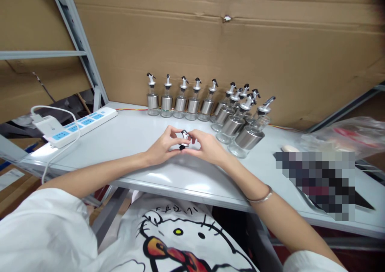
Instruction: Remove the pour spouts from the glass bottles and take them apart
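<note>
Between both hands, just above the table (120, 143), is a bottle pourer (185, 137) with a silver body, black flap and black stopper at its base. My left hand (165, 147) pinches it from the left, thumb low and fingers near the top. From the right, my right hand (205, 145) closes on the same pourer, its fingertips at the black flap and its thumb by the stopper. Behind the hands stand several glass oil bottles (193, 105) with steel bands, each topped by a similar pourer. The nearest large bottle (248, 137) stands right of my right hand.
A white power strip (87, 123) with a plugged-in charger (48, 123) and cable lies at the left. On the right are a clear plastic bag (355, 131), a pale rounded object (289, 148) and a blurred-out item (321, 183). Cardboard (210, 43) walls the back.
</note>
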The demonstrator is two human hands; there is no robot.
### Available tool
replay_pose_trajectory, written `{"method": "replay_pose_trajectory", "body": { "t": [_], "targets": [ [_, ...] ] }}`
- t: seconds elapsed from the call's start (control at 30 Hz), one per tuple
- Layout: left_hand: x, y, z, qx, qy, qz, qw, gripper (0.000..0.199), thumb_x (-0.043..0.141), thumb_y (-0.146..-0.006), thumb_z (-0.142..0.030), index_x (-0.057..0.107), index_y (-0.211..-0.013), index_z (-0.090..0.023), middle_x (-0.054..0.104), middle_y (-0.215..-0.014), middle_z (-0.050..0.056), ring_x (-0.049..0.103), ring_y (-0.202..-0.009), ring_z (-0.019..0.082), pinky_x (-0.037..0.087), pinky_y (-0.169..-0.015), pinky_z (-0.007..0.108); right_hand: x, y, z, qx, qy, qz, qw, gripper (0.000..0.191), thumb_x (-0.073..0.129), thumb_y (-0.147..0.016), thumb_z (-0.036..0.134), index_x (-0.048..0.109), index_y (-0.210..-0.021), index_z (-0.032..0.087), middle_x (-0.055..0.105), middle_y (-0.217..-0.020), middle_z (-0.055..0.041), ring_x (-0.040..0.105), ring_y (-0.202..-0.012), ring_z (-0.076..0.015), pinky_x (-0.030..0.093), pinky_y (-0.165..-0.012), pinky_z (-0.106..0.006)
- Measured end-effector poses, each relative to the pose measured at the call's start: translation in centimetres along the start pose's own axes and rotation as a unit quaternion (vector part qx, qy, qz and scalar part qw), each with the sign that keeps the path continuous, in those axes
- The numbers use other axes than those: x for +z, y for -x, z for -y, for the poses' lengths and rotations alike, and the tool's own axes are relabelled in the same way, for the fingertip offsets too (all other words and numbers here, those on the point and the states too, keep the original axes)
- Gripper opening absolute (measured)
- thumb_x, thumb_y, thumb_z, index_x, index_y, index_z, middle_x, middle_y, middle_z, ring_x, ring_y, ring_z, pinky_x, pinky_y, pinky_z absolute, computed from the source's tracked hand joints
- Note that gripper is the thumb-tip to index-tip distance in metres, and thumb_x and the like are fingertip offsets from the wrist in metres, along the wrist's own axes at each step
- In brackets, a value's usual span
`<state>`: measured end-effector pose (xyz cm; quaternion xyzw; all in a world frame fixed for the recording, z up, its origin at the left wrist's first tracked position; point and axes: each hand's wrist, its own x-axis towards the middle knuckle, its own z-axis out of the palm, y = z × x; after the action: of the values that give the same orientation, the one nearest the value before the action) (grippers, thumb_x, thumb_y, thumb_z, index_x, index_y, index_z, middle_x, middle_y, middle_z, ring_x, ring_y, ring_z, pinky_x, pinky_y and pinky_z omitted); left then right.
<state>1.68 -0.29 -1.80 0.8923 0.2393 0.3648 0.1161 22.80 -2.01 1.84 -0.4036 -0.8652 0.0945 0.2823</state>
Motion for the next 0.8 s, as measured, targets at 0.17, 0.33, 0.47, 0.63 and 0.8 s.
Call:
{"method": "replay_pose_trajectory", "body": {
  "t": [0.17, 0.33, 0.47, 0.63, 0.8],
  "targets": [
    [0.05, 0.20, 0.13, -0.007, 0.004, 0.006, 1.000, 0.032, 0.058, -0.088, -0.042, 0.065, -0.114, -0.023, 0.041, -0.112, 0.008, 0.048, -0.090, 0.017, 0.050, -0.091, 0.039, -0.12, 0.10, 0.65, -0.004, 0.133, 0.069, 0.989, 0.032, 0.057, -0.088, 0.046, 0.057, -0.090, 0.015, 0.065, -0.084, -0.0078, 0.059, -0.071, -0.0181, 0.038, -0.064, -0.027],
    [0.12, 0.29, 0.37, -0.006, 0.022, 0.021, 1.000, 0.034, 0.058, -0.088, -0.042, 0.066, -0.114, -0.022, 0.040, -0.110, 0.008, 0.047, -0.089, 0.017, 0.052, -0.085, 0.037, -0.22, 0.03, 0.67, 0.007, 0.130, 0.100, 0.986, 0.029, 0.053, -0.091, 0.044, 0.056, -0.089, 0.015, 0.065, -0.081, -0.0063, 0.058, -0.067, -0.0161, 0.036, -0.062, -0.025],
    [0.00, 0.28, 0.51, -0.021, 0.023, 0.030, 0.999, 0.034, 0.058, -0.087, -0.044, 0.066, -0.114, -0.024, 0.040, -0.110, 0.008, 0.047, -0.088, 0.017, 0.053, -0.084, 0.038, -0.17, 0.03, 0.64, 0.005, 0.131, 0.108, 0.985, 0.027, 0.050, -0.094, 0.041, 0.056, -0.086, 0.016, 0.065, -0.078, -0.0069, 0.059, -0.069, -0.0170, 0.035, -0.062, -0.025],
    [-0.03, 0.27, 0.69, -0.019, 0.023, 0.029, 0.999, 0.036, 0.057, -0.087, -0.048, 0.067, -0.113, -0.024, 0.041, -0.109, 0.008, 0.046, -0.087, 0.017, 0.054, -0.080, 0.037, -0.08, 0.06, 0.62, -0.001, 0.130, 0.116, 0.985, 0.026, 0.047, -0.096, 0.038, 0.057, -0.088, 0.015, 0.066, -0.080, -0.0082, 0.061, -0.071, -0.0179, 0.035, -0.062, -0.025],
    [0.03, 0.17, 0.75, -0.004, 0.035, 0.001, 0.999, 0.035, 0.058, -0.086, -0.048, 0.068, -0.109, -0.023, 0.040, -0.111, 0.008, 0.050, -0.085, 0.015, 0.054, -0.080, 0.035, -0.09, 0.04, 0.70, -0.001, 0.162, 0.119, 0.980, 0.026, 0.045, -0.096, 0.038, 0.057, -0.090, 0.015, 0.067, -0.083, -0.0096, 0.063, -0.075, -0.0197, 0.036, -0.065, -0.026]
  ]
}}
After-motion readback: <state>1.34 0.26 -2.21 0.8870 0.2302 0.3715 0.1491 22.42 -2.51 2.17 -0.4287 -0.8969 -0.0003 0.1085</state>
